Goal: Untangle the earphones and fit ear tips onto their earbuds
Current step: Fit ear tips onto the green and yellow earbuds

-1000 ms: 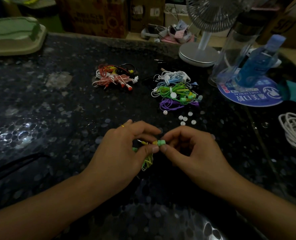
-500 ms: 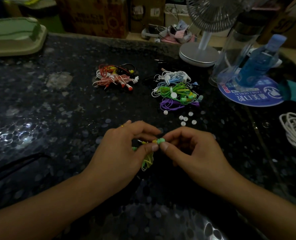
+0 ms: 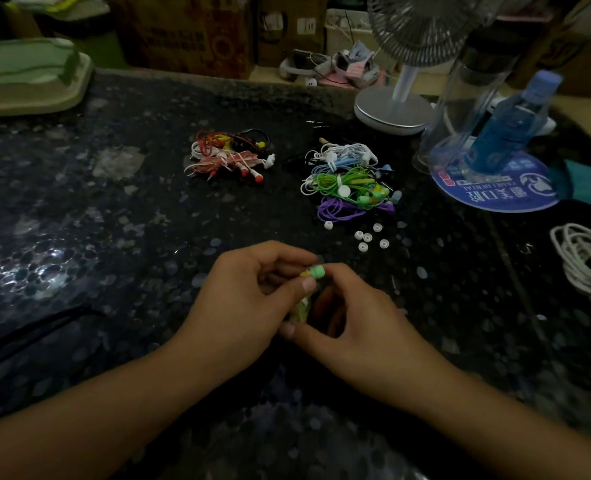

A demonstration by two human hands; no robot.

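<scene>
My left hand [image 3: 238,303] grips a bundled yellow-green earphone cable [image 3: 301,308] and pinches its green earbud [image 3: 314,271] with thumb and forefinger. My right hand [image 3: 359,323] meets it from the right, fingertips curled onto the same earbud and thumb against the cable bundle. Several loose white ear tips [image 3: 368,237] lie on the dark table just beyond my hands. Farther back sit a red, white and black earphone pile [image 3: 230,155] and a green, purple, blue and white pile [image 3: 347,183].
A desk fan's round base [image 3: 392,110] stands at the back right. Beside it a clear tumbler [image 3: 460,109] and a blue bottle [image 3: 514,123] rest on a blue round pad [image 3: 494,192]. A white coiled cable [image 3: 588,261] lies at the right edge, a green tray [image 3: 27,77] back left.
My hands have closed in on each other; the right hand's thumb now reaches under to the cable bundle, and the earbud sits tighter between both hands' fingertips.
</scene>
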